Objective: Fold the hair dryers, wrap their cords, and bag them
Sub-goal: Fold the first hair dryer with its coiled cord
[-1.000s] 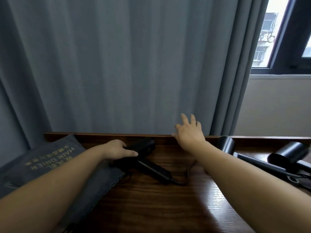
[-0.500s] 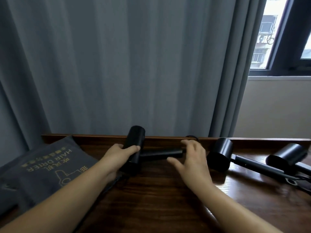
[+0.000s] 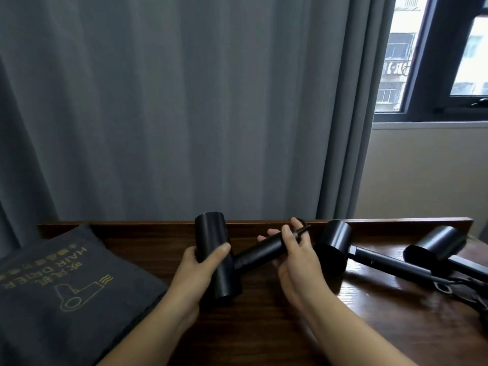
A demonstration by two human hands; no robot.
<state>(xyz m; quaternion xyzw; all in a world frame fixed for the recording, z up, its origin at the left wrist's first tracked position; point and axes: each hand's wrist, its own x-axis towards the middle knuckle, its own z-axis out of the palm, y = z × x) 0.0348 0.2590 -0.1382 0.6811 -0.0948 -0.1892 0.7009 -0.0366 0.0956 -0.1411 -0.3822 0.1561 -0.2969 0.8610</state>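
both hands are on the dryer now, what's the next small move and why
Probably fold the handle toward the barrel: the left hand grips the barrel, the right hand holds the handle's far end, and the handle juts straight out, unfolded.

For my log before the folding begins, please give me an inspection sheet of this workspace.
Surface: dark wooden table, glossy.
Job's things: black cylindrical hair dryer held unfolded; two more black hair dryers lying at right; grey fabric bag with gold print at left.
Clutter: nothing seen.
Hands: left hand grips the barrel; right hand grips the handle.
Cables: dark cords tangled at right edge.
Surroundings: grey curtain, window.
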